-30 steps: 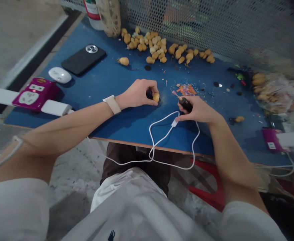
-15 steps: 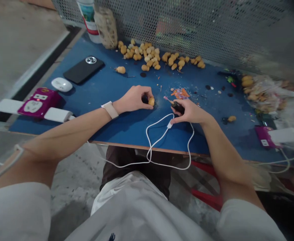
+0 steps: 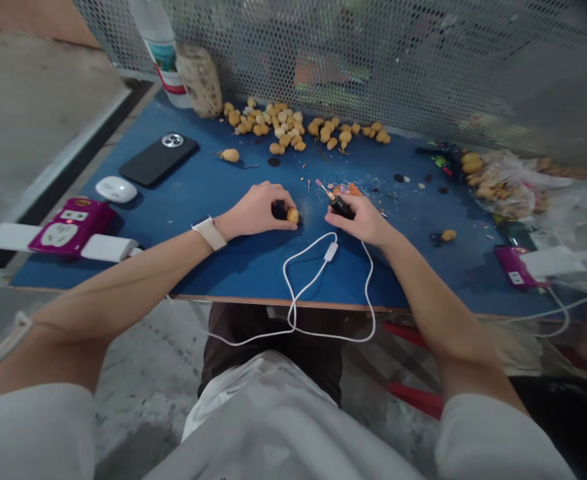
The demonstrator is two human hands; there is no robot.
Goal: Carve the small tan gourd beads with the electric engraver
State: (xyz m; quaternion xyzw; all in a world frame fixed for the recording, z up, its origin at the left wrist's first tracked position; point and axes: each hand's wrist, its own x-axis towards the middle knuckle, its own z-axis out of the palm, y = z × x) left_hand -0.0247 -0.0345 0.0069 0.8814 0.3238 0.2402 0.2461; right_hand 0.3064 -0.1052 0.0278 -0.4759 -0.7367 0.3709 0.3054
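Note:
My left hand (image 3: 258,210) is closed round a small tan gourd (image 3: 292,215) low over the blue table (image 3: 243,267). A dark part shows beside the gourd within the fingers; what it is, I cannot tell. To its right, my right hand (image 3: 366,221) grips a black-handled electric engraving pen (image 3: 341,207). The pen's thin pinkish tip points up and left, apart from the gourd. A white cable (image 3: 289,280) loops across the table, and its small inline switch (image 3: 330,251) lies just below my right hand. Orange and purple shavings (image 3: 346,191) are scattered behind the pen.
Many small gourds (image 3: 286,123) lie along the mesh panel (image 3: 253,53). At left are a phone (image 3: 158,160), a white case (image 3: 116,190), a purple power adapter (image 3: 73,227), a bottle (image 3: 166,63) and a jar (image 3: 199,83). Right: a plastic bag (image 3: 516,173) and another gourd (image 3: 448,235).
My right fingers have come away from the cable's switch and now wrap round the engraving pen's handle. The left hand keeps hold of the gourd. The view has shifted slightly.

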